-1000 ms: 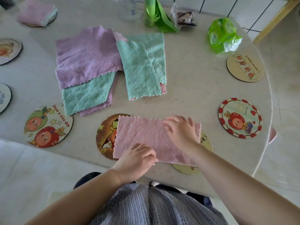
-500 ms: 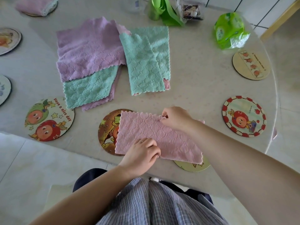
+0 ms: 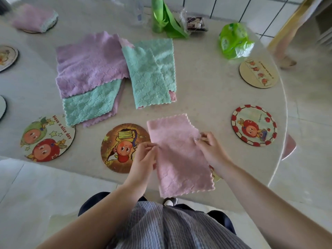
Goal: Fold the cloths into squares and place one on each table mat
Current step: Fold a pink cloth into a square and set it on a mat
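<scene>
Head view looks down on a round pale counter ringed with picture mats, and most of the job looks to be ahead. Taking the orange mat at the near edge as the landmark: beyond it, toward the middle of the counter, lies the unfolded pile, a purple cloth overlapping a green cloth, with another green cloth just beside them to the right. None of these is folded yet.

Far beyond and left of the orange mat, a folded pink cloth sits on a mat at the counter's far edge; that appears to be the only placement done. The orange mat itself is bare, as are the "Have a nice day" mat to its left and the red-bordered mat and tan mat to its right. More mats show partly at the left edge.

Just right of the orange mat, the pink cloth is in hand as a long strip, its near end hanging past the counter's edge. It covers most of another mat, of which only a sliver shows. The left hand pinches its left edge and the right hand pinches its right edge, so a further fold seems needed to make it square.
</scene>
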`<state>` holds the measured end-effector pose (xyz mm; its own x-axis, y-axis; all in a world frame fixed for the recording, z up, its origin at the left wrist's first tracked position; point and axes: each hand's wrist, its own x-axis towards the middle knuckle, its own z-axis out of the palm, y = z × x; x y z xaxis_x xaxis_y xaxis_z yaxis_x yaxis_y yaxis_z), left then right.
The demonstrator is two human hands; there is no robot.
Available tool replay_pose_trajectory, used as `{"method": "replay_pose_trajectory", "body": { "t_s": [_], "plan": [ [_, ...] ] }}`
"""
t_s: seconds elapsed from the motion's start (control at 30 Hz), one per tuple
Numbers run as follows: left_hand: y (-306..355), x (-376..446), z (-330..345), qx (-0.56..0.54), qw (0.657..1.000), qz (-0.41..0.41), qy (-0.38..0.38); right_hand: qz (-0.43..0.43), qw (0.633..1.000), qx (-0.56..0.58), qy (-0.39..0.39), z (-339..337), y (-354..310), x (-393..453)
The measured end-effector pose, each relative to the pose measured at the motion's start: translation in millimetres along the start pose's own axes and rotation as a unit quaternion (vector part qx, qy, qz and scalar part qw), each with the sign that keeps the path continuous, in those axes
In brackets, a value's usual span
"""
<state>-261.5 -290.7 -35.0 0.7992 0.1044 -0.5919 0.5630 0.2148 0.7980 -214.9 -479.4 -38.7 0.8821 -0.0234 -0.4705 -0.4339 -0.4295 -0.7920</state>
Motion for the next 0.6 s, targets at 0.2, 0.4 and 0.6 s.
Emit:
{"method": "replay_pose_trajectory", "body": {
  "t_s": [0.2,0.4,0.6],
  "plan": [
    [-4.8,6.9,-0.7,0.301,0.945,0.091,-0.094,-0.085,0.991,-0.06,-0.082,-6.4,11.8,-28.7],
    [6.4,24.1,6.9,0.376,0.902,0.166,-0.13,-0.148,0.984,-0.099,-0.025,-10.1,34.3,-31.6],
    [-7.5,31.2,-0.5,0.308,0.939,0.098,-0.114,-0.036,0.998,-0.053,-0.022,-1.8,46.4,-35.2]
  ]
}}
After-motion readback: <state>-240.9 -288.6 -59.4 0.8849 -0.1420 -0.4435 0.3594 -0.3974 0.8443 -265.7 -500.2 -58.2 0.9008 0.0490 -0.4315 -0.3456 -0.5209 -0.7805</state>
